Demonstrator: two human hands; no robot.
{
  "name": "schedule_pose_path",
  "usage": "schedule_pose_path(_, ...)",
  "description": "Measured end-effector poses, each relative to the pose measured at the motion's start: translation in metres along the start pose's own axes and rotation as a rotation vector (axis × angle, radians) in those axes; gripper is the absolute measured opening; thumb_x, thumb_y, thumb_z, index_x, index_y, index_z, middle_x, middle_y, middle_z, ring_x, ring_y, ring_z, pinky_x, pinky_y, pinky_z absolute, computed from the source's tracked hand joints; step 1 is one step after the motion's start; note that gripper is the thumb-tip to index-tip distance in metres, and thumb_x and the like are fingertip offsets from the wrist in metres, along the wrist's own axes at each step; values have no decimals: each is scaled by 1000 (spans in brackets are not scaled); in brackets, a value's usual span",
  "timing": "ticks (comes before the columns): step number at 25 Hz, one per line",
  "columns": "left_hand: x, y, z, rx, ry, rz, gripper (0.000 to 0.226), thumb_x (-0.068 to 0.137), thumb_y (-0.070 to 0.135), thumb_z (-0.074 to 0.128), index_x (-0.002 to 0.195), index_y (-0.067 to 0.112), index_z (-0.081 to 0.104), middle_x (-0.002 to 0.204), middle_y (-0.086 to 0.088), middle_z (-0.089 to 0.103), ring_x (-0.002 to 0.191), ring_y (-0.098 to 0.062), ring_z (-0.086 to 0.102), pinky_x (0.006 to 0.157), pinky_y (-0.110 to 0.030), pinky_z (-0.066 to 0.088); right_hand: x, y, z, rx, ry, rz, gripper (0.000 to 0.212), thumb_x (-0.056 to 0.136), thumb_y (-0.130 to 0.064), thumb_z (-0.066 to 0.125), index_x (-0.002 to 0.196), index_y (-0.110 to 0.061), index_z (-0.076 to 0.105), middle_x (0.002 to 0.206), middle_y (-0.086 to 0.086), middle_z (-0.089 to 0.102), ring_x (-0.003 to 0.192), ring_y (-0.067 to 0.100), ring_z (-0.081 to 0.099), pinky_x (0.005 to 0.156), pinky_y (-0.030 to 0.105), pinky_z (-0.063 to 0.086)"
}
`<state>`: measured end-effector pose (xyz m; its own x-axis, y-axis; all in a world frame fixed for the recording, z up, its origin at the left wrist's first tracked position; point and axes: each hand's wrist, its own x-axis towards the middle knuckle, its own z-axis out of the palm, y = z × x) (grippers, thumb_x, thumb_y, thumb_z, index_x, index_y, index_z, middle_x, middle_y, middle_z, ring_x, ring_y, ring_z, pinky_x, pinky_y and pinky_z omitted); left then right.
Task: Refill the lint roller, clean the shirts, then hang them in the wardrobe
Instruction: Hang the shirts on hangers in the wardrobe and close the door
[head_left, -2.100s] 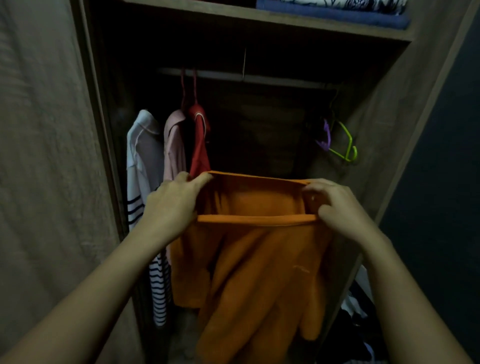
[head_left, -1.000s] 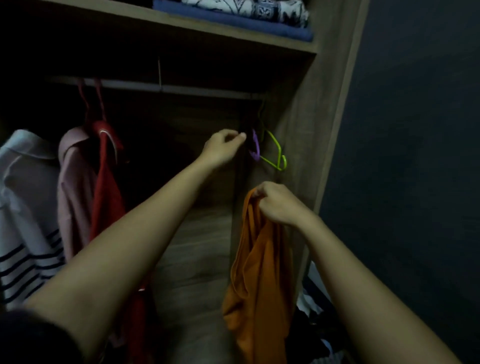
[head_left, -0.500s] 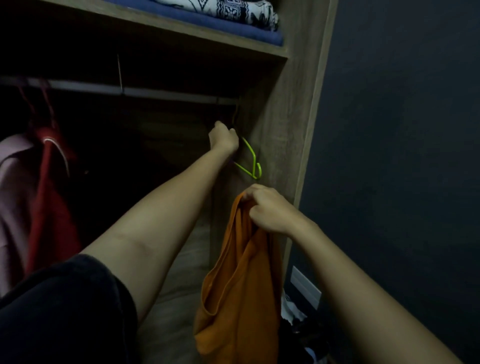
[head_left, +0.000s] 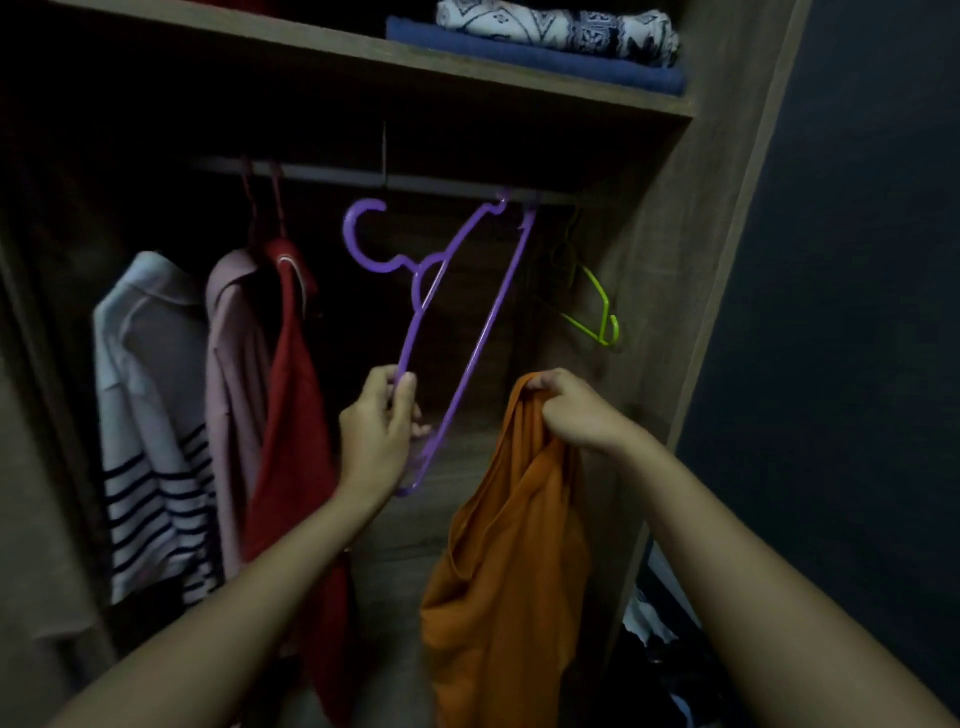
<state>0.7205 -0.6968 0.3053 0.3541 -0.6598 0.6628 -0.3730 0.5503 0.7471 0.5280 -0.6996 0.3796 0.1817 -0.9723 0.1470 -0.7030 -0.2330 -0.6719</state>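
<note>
My left hand (head_left: 376, 434) grips one arm of a purple plastic hanger (head_left: 488, 317), held tilted in front of the open wardrobe, its hook pointing up and left, off the rail (head_left: 415, 182). My right hand (head_left: 574, 410) pinches the bunched top of an orange shirt (head_left: 509, 582), which hangs limp below it, to the right of the hanger and apart from it.
On the rail at the left hang a white striped shirt (head_left: 150, 415), a pink shirt (head_left: 234, 374) and a red garment (head_left: 296, 415). A green hanger (head_left: 597, 312) hangs at the rail's right end. Folded fabrics (head_left: 545, 47) lie on the shelf above. Clothes lie low right.
My left hand has taken the purple hanger off the right end of the rail and brought it down and left. The right hand keeps hold of the orange shirt. The view swung back left.
</note>
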Motion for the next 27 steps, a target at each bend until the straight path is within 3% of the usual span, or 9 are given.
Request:
schedule_pose_path(3,-19,-9,-63,88,26,79,8,95,15,50,90,17,55,53,8,48,46,3,52,50,-17,54,3,-15,6,228,2,29,55,82,13,34,130,-7,49,97,11,58,75,16,56,52,12,45)
schedule_pose_path(7,-38,-28,-135,180,18,171,19,95,30,52,79,41,56,51,6,51,40,5,54,41,-14,48,12,-28,7,495,89,32,59,75,19,28,124,-5,52,67,5,51,45,11,48,43,19,40)
schedule_pose_path(10,-48,-37,-182,332,-76,297,34,94,52,41,79,27,58,57,12,59,48,11,56,45,-10,41,9,-47,13,566,78,-16,53,74,22,26,109,-5,58,81,11,55,53,15,53,42,18,41)
schedule_pose_path(13,-54,-43,-202,392,-169,392,39,95,53,38,83,21,57,53,20,55,50,16,52,49,0,34,3,-57,16,447,83,24,62,79,19,31,136,-6,39,114,15,51,65,13,55,39,11,43)
schedule_pose_path(17,-52,-44,-195,422,-282,552,32,96,51,36,90,24,52,50,0,56,52,-5,54,48,-15,36,-17,-80,44,-67,-120,-208,66,80,12,40,143,-7,28,150,8,26,135,23,33,111,25,28)
schedule_pose_path(19,-45,-34,-184,384,-273,535,30,96,51,37,90,26,53,49,1,53,50,-6,52,47,-18,36,-25,-90,61,-372,-137,-396,61,80,-5,49,139,-9,35,150,5,29,139,20,26,117,38,12)
schedule_pose_path(22,-40,-25,-177,303,-195,538,28,95,49,41,90,25,55,50,2,53,46,-7,50,44,-22,38,-34,-93,61,-737,156,-705,52,82,-53,35,115,-20,58,112,1,64,102,20,60,85,36,42)
schedule_pose_path(24,-38,-24,-177,288,-196,517,29,95,50,40,91,26,55,51,-1,56,44,-9,52,45,-26,41,-34,-85,58,-816,348,-885,62,90,-62,18,87,-20,64,71,0,67,59,20,63,49,24,37)
schedule_pose_path(27,-42,-18,-174,538,-101,589,27,97,44,40,100,22,55,74,-8,67,63,-19,63,59,-33,49,-31,-78,60,-799,430,-922,67,94,-59,13,68,-19,60,51,1,59,41,20,56,41,19,27)
